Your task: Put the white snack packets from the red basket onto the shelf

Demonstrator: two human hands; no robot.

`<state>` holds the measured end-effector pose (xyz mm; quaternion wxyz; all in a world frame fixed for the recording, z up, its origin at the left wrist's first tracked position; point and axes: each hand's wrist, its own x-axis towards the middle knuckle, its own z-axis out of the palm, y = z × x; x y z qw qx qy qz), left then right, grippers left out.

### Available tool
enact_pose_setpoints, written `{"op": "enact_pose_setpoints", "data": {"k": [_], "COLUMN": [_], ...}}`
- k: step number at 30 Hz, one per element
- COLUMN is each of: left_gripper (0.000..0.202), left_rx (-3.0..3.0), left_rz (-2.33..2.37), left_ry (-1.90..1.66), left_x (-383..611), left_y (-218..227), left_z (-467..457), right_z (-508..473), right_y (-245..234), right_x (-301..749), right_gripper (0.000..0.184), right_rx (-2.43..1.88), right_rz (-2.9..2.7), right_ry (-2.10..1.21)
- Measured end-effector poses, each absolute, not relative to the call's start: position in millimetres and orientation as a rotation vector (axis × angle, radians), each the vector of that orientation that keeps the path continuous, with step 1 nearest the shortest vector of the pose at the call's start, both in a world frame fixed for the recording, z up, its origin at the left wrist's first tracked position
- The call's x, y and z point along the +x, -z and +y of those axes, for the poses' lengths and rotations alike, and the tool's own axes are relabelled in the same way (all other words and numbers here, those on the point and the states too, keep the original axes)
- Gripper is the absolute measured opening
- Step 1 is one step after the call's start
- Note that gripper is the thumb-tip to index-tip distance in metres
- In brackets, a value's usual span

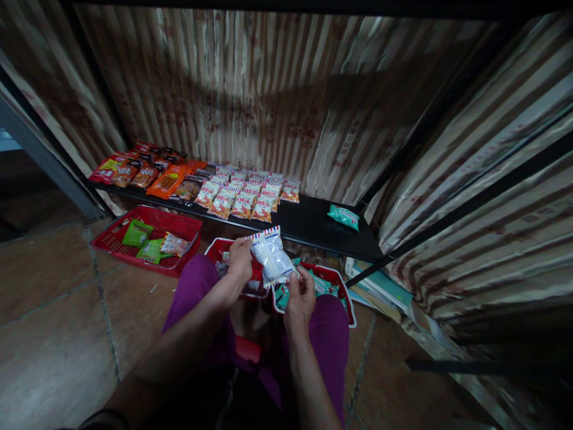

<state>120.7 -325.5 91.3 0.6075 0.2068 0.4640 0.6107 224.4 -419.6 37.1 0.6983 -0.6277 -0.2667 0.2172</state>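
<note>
A white snack packet (pixel 271 257) with a red and blue striped edge is held up between both hands, over my purple-clad knees. My left hand (pixel 240 261) is closed on its upper left side. My right hand (pixel 299 298) pinches its lower right corner. Below the hands sit two red baskets, one (pixel 217 251) under my left hand and one (pixel 344 298) under my right hand holding teal packets. On the low black shelf (pixel 313 224) ahead lie rows of red and white snack packets (pixel 244 194) and orange and red packets (pixel 147 170).
A single teal packet (pixel 343 216) lies on the shelf's right end. A third red basket (pixel 147 239) with green packets stands on the tiled floor at left. Striped paper covers the wall behind. Stacked books or boards (pixel 380 286) lie under the shelf at right.
</note>
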Motion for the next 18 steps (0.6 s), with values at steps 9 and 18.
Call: {"op": "enact_pose_setpoints", "data": {"k": [9, 18], "left_gripper": [0.025, 0.005], "left_rx": [1.090, 1.127], "left_rz": [0.979, 1.003], "left_ry": [-1.427, -1.320], "left_x": [104, 105], "left_y": [-114, -106], "left_z": [-325, -320], "right_z": [-427, -432], "right_y": [-43, -61], "right_x": [235, 239], "right_gripper": [0.033, 0.025], "right_rx": [-1.416, -1.388], "right_rz": [-0.792, -0.979], "right_ry": [-0.251, -0.032]}}
